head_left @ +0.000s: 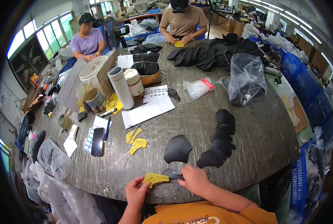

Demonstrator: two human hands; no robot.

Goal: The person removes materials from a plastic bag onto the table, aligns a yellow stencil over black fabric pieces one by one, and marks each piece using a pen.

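Observation:
My left hand [136,189] pinches a curved yellow template [155,179] with cut-out slots, just above the table's near edge. A dark grey piece [170,172] shows beside the template, partly behind it. My right hand [195,180] is closed at the template's right end. Something slim and dark pokes from its fingers, too small to name. Beyond my hands lies a small stack of black curved pieces [178,148]. To its right, a longer fanned row of black pieces [219,143] curves away. Two more yellow templates [138,145] rest to the left.
On the left are a phone [98,142], a blue pen [107,128], white paper [148,112], a white bottle [121,88] and a bucket [93,69]. A plastic bag [246,80] and black piles [207,56] lie far right. Two people work across the table.

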